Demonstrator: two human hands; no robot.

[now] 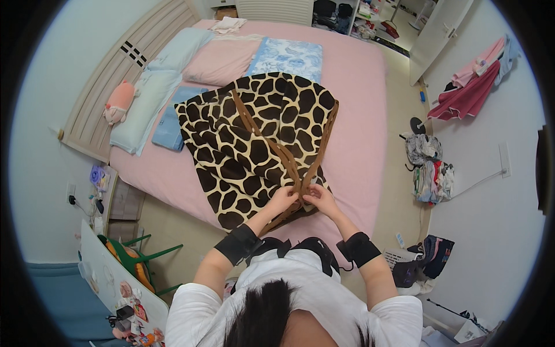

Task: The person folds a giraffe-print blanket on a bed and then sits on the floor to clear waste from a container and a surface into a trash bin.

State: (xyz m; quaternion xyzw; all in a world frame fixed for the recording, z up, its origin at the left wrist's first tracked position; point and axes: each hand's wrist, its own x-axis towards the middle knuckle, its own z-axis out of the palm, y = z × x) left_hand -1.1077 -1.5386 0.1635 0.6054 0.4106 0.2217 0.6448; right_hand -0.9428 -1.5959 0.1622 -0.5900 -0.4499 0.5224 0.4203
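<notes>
A giraffe-patterned fabric cover (260,152) in dark brown and cream lies spread and wrinkled over the near part of a bed with a pink sheet (355,130). Brown edging (284,152) runs across it in strips that come together near its front corner. There my left hand (284,199) pinches the brown edging between thumb and fingers. Close beside it, on the right, my right hand (320,198) grips the edging too, with the fingertips of both hands almost touching. The exact part under the fingertips is hard to make out.
Beyond the cover lie a pink pillow (225,60), a blue floral folded textile (288,56) and light blue pillows (145,102). A green chair (134,260) and a cluttered white table (108,277) stand at lower left. Bags (433,180) and a basket (396,256) line the right wall.
</notes>
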